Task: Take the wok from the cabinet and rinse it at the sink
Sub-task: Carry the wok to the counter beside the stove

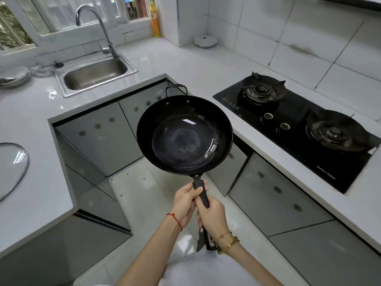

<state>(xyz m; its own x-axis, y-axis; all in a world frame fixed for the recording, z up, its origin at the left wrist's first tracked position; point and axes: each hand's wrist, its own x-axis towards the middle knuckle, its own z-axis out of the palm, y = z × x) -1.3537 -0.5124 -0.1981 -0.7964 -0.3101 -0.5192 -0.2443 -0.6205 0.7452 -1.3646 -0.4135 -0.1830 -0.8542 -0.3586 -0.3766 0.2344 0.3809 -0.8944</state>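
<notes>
**Both hands on the wok handle, out in the open kitchen**

My left hand (185, 202) and right hand (213, 216) are both wrapped around the long black handle of the wok (184, 135), left hand nearer the bowl, right hand just behind it. I hold the wok roughly level in the air over the floor, in the corner between the two runs of grey cabinets (115, 131), its dark inside facing up and its small loop handle pointing away from me. The sink (95, 74) sits well beyond it to the upper left, set into the white counter (35, 124), with the curved tap (97, 25) behind it. A black two-burner gas hob (296, 122) lies to my right. A glass lid (12, 166) rests on the counter at far left.
</notes>
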